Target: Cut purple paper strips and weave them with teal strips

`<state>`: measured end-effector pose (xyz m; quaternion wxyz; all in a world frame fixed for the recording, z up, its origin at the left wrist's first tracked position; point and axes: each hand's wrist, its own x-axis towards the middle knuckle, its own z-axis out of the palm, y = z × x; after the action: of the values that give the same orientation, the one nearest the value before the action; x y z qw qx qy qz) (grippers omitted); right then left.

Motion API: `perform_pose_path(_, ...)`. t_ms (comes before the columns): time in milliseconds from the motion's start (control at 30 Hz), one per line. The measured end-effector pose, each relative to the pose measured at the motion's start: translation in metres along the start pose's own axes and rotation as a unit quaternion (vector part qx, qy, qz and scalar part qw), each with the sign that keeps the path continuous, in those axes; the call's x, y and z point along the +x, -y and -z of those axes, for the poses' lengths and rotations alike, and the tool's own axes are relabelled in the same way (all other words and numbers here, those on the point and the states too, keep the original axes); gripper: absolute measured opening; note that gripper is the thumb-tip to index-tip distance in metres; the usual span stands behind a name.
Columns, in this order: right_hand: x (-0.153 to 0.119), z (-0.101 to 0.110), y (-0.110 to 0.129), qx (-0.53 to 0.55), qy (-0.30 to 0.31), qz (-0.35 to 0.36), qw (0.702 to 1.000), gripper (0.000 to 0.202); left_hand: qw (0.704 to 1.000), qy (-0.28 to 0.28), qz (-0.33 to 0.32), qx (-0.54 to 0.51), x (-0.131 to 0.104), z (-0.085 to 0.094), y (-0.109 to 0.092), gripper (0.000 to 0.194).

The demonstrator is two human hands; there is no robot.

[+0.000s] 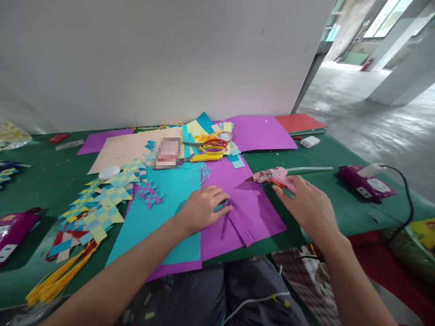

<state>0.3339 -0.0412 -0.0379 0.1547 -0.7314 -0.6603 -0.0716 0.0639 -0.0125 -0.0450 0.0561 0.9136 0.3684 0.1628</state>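
Note:
My left hand (204, 209) is closed over the purple sheet, with a small blue bit showing between thumb and fingers. Narrow purple paper strips (240, 226) run from under its fingertips toward the near edge. My right hand (309, 206) has its thumb and fingers around the handle of a pink hot glue gun (272, 174), whose nozzle points left. A white glue stick (311, 169) sticks out of its back. Beneath the left forearm lies a turquoise sheet (163, 226), and a small purple-and-blue woven paper piece (149, 194) rests on it.
Red-handled and yellow-handled scissors (214, 147) lie beyond my hands. Woven paper pieces (108, 199) with yellow tassels (63, 278) are at left. A purple power socket (369, 181) with a black cord stands right; another socket (16, 233) is far left. A white panel (163, 59) rises behind.

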Motion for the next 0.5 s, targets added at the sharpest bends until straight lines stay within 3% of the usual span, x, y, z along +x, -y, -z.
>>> perform_pose_path(300,0.008,-0.020,-0.002,-0.013,0.003,-0.032,0.999,0.034,0.997,0.016,-0.058,0.057,-0.002,0.002,0.001,0.033)
perform_pose_path(500,0.002,-0.011,0.007,-0.060,-0.050,0.032,0.996,0.046,0.994,0.008,-0.079,0.070,-0.005,-0.001,0.002,0.031)
